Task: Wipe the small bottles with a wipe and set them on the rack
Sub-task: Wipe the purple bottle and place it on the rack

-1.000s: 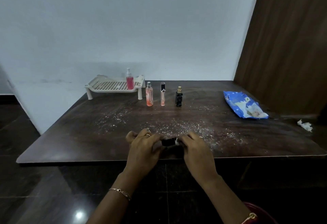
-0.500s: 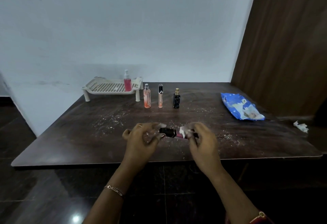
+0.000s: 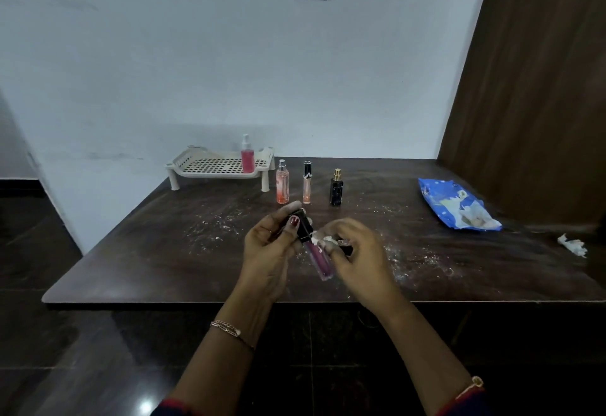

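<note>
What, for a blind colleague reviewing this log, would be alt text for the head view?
The left hand grips a purple bottle by its black cap above a dusty dark table while the right hand pinches a white wipe against it. Behind, three small bottles stand beside a white rack holding one pink bottle.

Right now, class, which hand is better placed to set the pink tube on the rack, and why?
Left. The left hand grips the pink tube by its black cap, and the rack stands at the back, to the left of both hands. The right hand is taken up pinching the wipe.
</note>
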### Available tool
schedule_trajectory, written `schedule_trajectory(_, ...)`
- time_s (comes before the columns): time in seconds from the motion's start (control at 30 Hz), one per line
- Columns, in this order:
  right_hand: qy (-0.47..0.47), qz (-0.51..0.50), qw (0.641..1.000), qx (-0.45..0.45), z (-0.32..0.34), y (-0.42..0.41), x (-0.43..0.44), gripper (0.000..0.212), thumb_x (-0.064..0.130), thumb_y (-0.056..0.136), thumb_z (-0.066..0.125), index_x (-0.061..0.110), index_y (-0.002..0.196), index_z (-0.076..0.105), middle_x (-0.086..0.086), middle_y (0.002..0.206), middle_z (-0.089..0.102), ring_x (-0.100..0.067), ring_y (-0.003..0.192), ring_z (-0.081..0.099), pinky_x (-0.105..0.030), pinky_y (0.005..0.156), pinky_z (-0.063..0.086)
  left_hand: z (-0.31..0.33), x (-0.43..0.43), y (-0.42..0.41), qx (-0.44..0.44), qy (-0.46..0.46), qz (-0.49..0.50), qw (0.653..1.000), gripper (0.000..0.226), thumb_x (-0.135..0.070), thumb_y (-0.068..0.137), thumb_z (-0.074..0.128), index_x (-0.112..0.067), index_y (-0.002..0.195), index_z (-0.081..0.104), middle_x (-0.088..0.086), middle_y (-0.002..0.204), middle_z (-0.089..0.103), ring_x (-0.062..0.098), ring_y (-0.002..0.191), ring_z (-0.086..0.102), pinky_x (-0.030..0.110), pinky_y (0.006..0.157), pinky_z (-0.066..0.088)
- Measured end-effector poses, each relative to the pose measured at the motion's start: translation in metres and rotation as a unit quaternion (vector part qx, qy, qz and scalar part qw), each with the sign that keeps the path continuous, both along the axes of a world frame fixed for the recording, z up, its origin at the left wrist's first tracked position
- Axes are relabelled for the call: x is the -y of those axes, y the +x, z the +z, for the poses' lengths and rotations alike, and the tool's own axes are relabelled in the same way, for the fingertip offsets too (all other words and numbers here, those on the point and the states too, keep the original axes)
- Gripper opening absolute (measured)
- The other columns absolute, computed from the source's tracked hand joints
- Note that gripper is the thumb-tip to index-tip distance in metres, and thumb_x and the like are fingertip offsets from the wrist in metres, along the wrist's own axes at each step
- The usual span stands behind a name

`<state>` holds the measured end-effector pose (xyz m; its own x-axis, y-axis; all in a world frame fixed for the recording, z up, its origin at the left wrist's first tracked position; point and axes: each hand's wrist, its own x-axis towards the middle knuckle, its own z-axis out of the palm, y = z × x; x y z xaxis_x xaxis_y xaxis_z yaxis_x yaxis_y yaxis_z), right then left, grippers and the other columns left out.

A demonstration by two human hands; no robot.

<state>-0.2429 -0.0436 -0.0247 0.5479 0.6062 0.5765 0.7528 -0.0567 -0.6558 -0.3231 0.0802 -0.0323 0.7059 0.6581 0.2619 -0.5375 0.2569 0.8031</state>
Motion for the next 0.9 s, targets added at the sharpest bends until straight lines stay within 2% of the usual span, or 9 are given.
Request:
schedule_trajectory(0.17, -0.001, -0.038, 0.998, 0.059, 0.004, -0.001, 0.002, 0.017, 0.000, 0.083, 0.063, 0.013, 0.093, 0.068, 0.010, 0.094, 0.060, 0.000, 0.087, 0.056, -0.014, 0.078, 0.047, 0.005, 0.000, 0.007, 0.013, -0.021, -0.026, 0.999, 0.033, -0.005, 0.075, 0.061, -0.002, 0.108, 0.064, 0.007, 0.096, 0.071, 0.018, 0.088, 0.069, 0.030, 0.075, 0.058)
schedule_trajectory(0.33, 0.018, -0.074, 0.995, 0.066, 0.012, -0.002, -0.001, 0.016, 0.000, 0.085, 0.060, 0.010, 0.094, 0.068, 0.010, 0.094, 0.056, 0.005, 0.081, 0.053, -0.003, 0.074, 0.041, 0.006, 0.005, 0.014, 0.000, -0.009, -0.023, 1.000, 0.023, 0.000, 0.081, 0.059, -0.005, 0.102, 0.068, 0.007, 0.094, 0.072, 0.015, 0.086, 0.068, 0.029, 0.071, 0.058)
schedule_trajectory(0.47, -0.016, -0.056, 0.994, 0.090, 0.012, 0.002, 0.001, 0.016, 0.000, 0.083, 0.062, 0.010, 0.094, 0.068, 0.008, 0.095, 0.060, -0.004, 0.084, 0.056, -0.012, 0.077, 0.044, 0.006, 0.005, 0.017, -0.008, -0.007, -0.006, 1.000, 0.021, 0.004, 0.083, 0.057, -0.007, 0.096, 0.069, 0.008, 0.095, 0.071, 0.017, 0.086, 0.068, 0.032, 0.075, 0.058)
schedule_trajectory(0.57, -0.022, -0.038, 0.996, 0.079, 0.015, 0.010, 0.003, 0.020, -0.004, 0.082, 0.061, 0.011, 0.094, 0.068, 0.008, 0.095, 0.060, 0.000, 0.085, 0.056, -0.008, 0.078, 0.043, 0.004, 0.006, 0.020, -0.014, -0.007, -0.005, 1.000, 0.020, 0.003, 0.084, 0.058, -0.007, 0.096, 0.069, 0.009, 0.096, 0.071, 0.018, 0.088, 0.067, 0.034, 0.080, 0.056)
schedule_trajectory(0.63, -0.023, -0.041, 0.996, 0.081, 0.016, 0.015, 0.003, 0.021, -0.005, 0.081, 0.061, 0.011, 0.094, 0.068, 0.006, 0.095, 0.062, -0.002, 0.085, 0.057, -0.012, 0.078, 0.044, 0.004, 0.008, 0.022, -0.018, -0.004, -0.003, 1.000, 0.019, 0.002, 0.084, 0.059, -0.006, 0.098, 0.068, 0.009, 0.096, 0.071, 0.018, 0.087, 0.067, 0.035, 0.082, 0.056)
schedule_trajectory(0.7, -0.023, -0.042, 0.995, 0.086, 0.016, 0.017, 0.003, 0.020, -0.004, 0.081, 0.061, 0.011, 0.093, 0.067, 0.005, 0.095, 0.062, -0.005, 0.086, 0.058, -0.016, 0.078, 0.046, 0.004, 0.009, 0.024, -0.023, -0.002, 0.006, 1.000, 0.019, 0.002, 0.084, 0.058, -0.005, 0.099, 0.068, 0.008, 0.095, 0.071, 0.017, 0.087, 0.067, 0.032, 0.079, 0.056)
schedule_trajectory(0.83, -0.036, -0.032, 0.995, 0.093, 0.015, 0.014, 0.008, 0.020, -0.003, 0.082, 0.061, 0.012, 0.094, 0.067, 0.007, 0.096, 0.061, -0.004, 0.086, 0.057, -0.015, 0.078, 0.046, 0.004, 0.011, 0.026, -0.022, -0.004, 0.015, 1.000, 0.018, 0.001, 0.083, 0.060, -0.006, 0.097, 0.068, 0.008, 0.094, 0.072, 0.018, 0.086, 0.068, 0.028, 0.071, 0.059)
schedule_trajectory(0.9, -0.038, -0.026, 0.994, 0.096, 0.013, 0.014, 0.010, 0.018, -0.001, 0.083, 0.060, 0.013, 0.093, 0.067, 0.006, 0.096, 0.062, -0.003, 0.087, 0.057, -0.014, 0.077, 0.045, 0.003, 0.011, 0.027, -0.010, -0.014, 0.013, 1.000, 0.019, -0.002, 0.079, 0.062, -0.005, 0.097, 0.068, 0.010, 0.096, 0.071, 0.021, 0.088, 0.067, 0.029, 0.072, 0.059)
